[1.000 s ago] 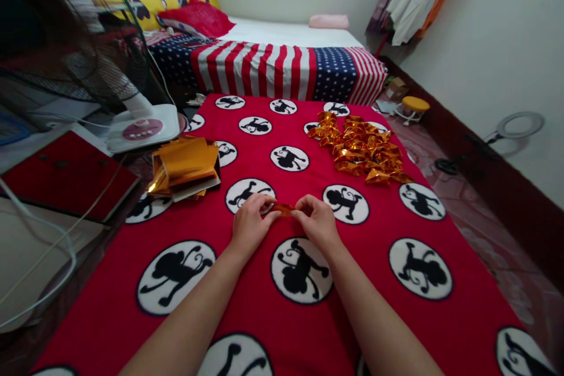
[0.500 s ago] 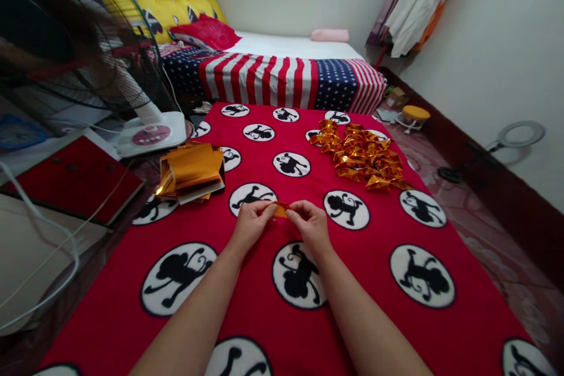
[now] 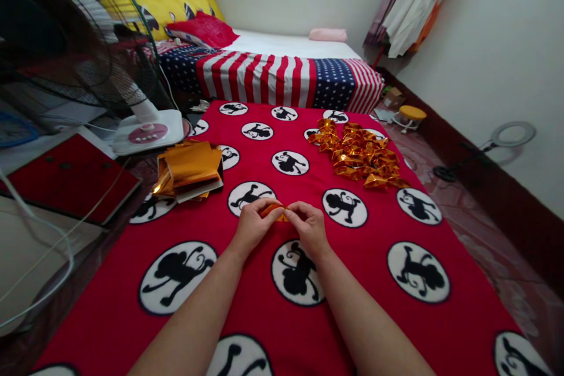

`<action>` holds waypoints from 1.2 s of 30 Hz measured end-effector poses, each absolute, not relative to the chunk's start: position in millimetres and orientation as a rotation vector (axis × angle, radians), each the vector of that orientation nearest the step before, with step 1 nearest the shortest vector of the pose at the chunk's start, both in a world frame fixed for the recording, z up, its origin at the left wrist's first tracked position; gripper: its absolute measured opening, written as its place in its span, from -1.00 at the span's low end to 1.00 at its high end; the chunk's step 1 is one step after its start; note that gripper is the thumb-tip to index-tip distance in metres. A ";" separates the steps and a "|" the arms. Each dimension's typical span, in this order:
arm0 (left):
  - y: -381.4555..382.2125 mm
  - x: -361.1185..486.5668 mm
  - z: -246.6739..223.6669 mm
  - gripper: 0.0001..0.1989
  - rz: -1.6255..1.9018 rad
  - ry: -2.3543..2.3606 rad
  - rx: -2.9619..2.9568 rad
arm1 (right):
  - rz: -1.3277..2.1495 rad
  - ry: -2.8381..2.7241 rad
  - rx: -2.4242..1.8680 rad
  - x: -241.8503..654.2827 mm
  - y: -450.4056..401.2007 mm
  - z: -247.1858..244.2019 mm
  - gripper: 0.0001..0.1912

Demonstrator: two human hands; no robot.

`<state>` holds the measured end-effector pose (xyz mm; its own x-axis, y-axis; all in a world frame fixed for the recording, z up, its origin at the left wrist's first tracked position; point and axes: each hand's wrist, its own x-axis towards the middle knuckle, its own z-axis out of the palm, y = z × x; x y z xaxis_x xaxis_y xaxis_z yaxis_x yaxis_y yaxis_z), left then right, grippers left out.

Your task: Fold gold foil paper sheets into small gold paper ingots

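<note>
Between my two hands, just above the red monkey-print cloth [image 3: 291, 197], is a small piece of gold foil paper [image 3: 282, 217], mostly covered by my fingers. My left hand [image 3: 257, 220] pinches its left side, thumb against fingers. On the other side my right hand [image 3: 307, 223] pinches it close to the left fingertips. A stack of flat gold foil sheets [image 3: 194, 163] lies to the left, beyond my left hand. Farther off on the right is a heap of folded gold foil pieces [image 3: 361, 155], shiny and pointed at their ends.
An electric fan [image 3: 150, 132] stands at the left, beside a red-topped box [image 3: 70, 173] and a white cable [image 3: 66, 241]. Past the cloth's far edge is a bed with a striped cover [image 3: 259, 79]. A yellow stool [image 3: 412, 113] and a ring light [image 3: 513, 134] are on the right.
My hands have drawn slightly closer together. Less of the gold foil paper shows between them, and the left fingers reach farther over it. The camera view has shifted slightly.
</note>
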<state>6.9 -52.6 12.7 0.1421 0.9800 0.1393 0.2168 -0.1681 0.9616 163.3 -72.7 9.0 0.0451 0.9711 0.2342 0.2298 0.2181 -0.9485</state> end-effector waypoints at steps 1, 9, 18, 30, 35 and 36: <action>-53.2 7.7 13.7 -0.80 1.118 1.190 1.544 | 0.862 -1.443 -1.222 162.7 -73.2 9.6 -0.83; -52.6 7.0 12.6 -0.77 1.252 1.320 1.424 | 0.902 -1.440 -1.248 158.7 -76.0 8.6 -0.82; -50.9 -0.7 15.3 -0.80 1.087 1.162 1.467 | 0.881 -1.485 -1.230 161.0 -76.9 9.4 -0.81; -54.0 5.9 12.6 -0.80 1.161 1.173 1.336 | 0.817 -1.504 -1.197 159.4 -79.1 8.7 -0.79; -52.1 3.6 11.1 -0.78 1.187 1.193 1.315 | 0.889 -1.476 -1.196 159.3 -79.7 7.9 -0.78; -51.4 2.4 10.0 -0.77 1.203 1.187 1.295 | 0.893 -1.461 -1.200 159.6 -80.0 7.8 -0.78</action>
<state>2.4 -51.4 10.0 0.0365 0.9979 0.0527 0.0394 -0.0541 0.9978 159.6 -80.0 7.8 -0.0040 0.9708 0.2397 0.2295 0.2342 -0.9447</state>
